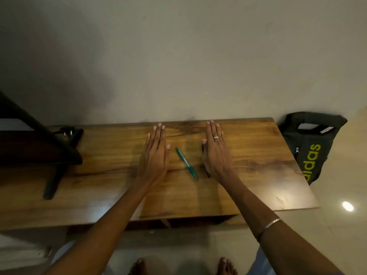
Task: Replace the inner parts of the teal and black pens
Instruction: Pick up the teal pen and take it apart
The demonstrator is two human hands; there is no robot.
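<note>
Both hands are laid flat on the wooden counter [248,155], palms down and fingers out straight. Nothing is held in either one. The left hand [155,155] is spread open beside the teal pen [186,163], a little apart from it. The right hand [215,153] is also open and flat, and the black pen [208,175] is mostly hidden under its inner edge. Only the tip near the wrist and a small dark bit by the thumb can be seen, so it cannot be told if the pen is touched or just covered.

The two pens are placed between the hands, in the middle of the counter, close to each other. The teal pen is set at a slant, with its point toward the near edge. This spot is probably picked so both pens can be reached with ease.

The hands look like they are put down in a resting, ready pose, so the job seems not yet begun. Both pens look whole, and no inner parts are seen lying out.

A dark bag [309,147] with yellow letters is leaned at the right end of the counter, well apart from the pens. A black stand [59,155] is set on the left side, also far away.
</note>
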